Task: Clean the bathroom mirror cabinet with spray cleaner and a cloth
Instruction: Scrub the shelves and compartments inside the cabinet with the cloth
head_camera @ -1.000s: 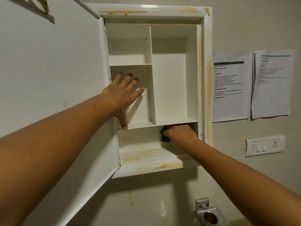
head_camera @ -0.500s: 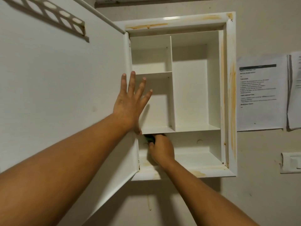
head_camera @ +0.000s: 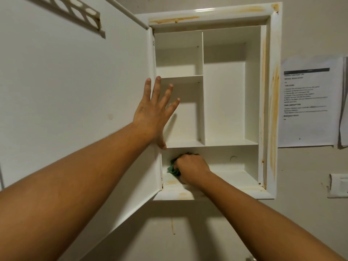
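One green cloth [head_camera: 172, 169] in right hand [head_camera: 192, 167], left hand [head_camera: 152, 113] against one door [head_camera: 75, 110].

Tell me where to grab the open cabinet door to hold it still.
Best pinch the lower edge of the cabinet door from below, thumb on the inner face: it is a thin flat panel, no handle in view, and that edge hangs free.

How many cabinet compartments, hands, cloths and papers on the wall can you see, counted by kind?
Compartments: 4 (upper left, middle left, tall right, bottom)
Hands: 2 (left hand, right hand)
Cloths: 1 (green cloth)
Wall papers: 2 (printed sheet, edge sheet)
Total: 9
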Demonstrator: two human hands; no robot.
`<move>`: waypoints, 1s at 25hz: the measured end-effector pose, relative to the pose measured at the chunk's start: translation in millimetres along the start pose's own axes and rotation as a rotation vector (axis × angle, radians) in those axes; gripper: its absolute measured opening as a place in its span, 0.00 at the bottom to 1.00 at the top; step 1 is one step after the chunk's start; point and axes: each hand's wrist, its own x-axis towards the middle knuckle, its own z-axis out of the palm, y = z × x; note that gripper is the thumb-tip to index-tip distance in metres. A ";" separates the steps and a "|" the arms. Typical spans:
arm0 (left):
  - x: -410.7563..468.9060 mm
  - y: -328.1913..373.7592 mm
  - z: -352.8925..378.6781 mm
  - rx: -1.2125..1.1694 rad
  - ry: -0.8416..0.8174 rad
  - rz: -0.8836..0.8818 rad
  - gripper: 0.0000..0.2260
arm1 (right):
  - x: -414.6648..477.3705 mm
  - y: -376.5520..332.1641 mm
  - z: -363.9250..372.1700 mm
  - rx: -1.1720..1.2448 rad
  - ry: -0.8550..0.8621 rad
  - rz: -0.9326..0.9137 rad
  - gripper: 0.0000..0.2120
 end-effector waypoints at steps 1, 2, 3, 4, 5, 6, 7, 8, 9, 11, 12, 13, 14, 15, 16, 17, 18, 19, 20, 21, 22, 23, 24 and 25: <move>-0.3 -0.1 -0.5 0.000 0.001 -0.002 0.69 | -3.7 6.4 -1.0 0.025 0.001 0.059 0.08; -0.1 0.1 -0.4 0.000 0.003 -0.004 0.69 | -6.8 10.0 -0.2 0.085 0.026 0.121 0.10; 0.5 0.2 0.8 0.001 0.008 -0.006 0.70 | -8.3 8.9 2.7 0.195 0.084 0.178 0.12; 1.6 0.1 1.6 0.002 0.018 -0.003 0.70 | -7.8 4.2 6.3 0.335 0.148 0.222 0.14; 1.9 -0.1 2.2 0.000 0.024 0.001 0.70 | -3.9 -2.0 9.8 0.444 0.190 0.241 0.16; 1.4 -0.1 2.4 -0.003 0.024 0.005 0.71 | 1.4 -9.3 12.2 0.484 0.201 0.234 0.17; 1.3 -0.4 2.8 -0.005 0.021 0.005 0.71 | 6.8 -13.9 15.1 0.470 0.189 0.200 0.18; 1.7 -0.6 3.8 -0.001 0.021 0.001 0.71 | 11.2 -15.5 16.4 0.406 0.160 0.138 0.19; 1.9 -1.1 4.6 0.005 0.024 0.000 0.72 | 14.7 -15.4 13.9 0.310 0.121 0.063 0.20; 1.2 -1.0 3.0 0.000 0.025 0.010 0.71 | 14.3 -7.8 4.9 0.119 0.053 -0.046 0.19; 0.4 -1.8 2.1 -0.005 0.027 0.014 0.71 | 12.4 -2.8 1.0 0.037 0.027 -0.074 0.16; -1.0 -2.1 0.9 -0.010 0.028 0.014 0.71 | 7.9 3.6 -1.8 -0.038 0.004 -0.096 0.13; -1.8 -2.4 0.6 -0.009 0.027 0.012 0.70 | 1.2 10.6 -4.6 -0.086 -0.004 -0.107 0.12; -1.7 -2.9 1.0 -0.007 0.023 0.011 0.70 | -5.9 19.4 -6.0 -0.100 -0.012 -0.094 0.11; -1.3 -3.4 1.8 -0.007 0.024 0.012 0.70 | -13.0 31.5 -7.5 -0.099 -0.017 -0.061 0.11; -1.2 -3.8 2.1 -0.011 0.027 0.013 0.70 | -20.4 47.5 -9.8 -0.104 -0.037 -0.017 0.11; -1.5 -3.6 1.6 -0.014 0.028 0.018 0.70 | -27.5 63.2 -12.5 -0.104 -0.056 0.038 0.13; -1.5 -3.4 1.2 -0.015 0.028 0.023 0.70 | -35.1 75.6 -13.2 -0.049 -0.046 0.121 0.15; -0.5 -3.1 1.4 -0.015 0.032 0.024 0.70 | -40.5 83.4 -10.8 0.084 0.009 0.233 0.18; 0.1 -2.6 1.7 -0.012 0.035 0.022 0.70 | -41.8 84.4 -8.3 0.265 0.085 0.343 0.19; -0.4 -2.6 1.5 -0.010 0.033 0.022 0.71 | -38.1 76.5 -5.4 0.456 0.177 0.416 0.20; -1.0 -2.8 1.5 -0.010 0.028 0.023 0.71 | -30.3 59.6 -2.6 0.593 0.245 0.438 0.20; -1.1 -2.8 2.2 -0.008 0.026 0.023 0.71 | -21.3 38.1 0.7 0.660 0.273 0.419 0.20; -0.9 -3.1 3.3 -0.003 0.026 0.023 0.71 | -10.2 17.3 4.2 0.679 0.265 0.375 0.20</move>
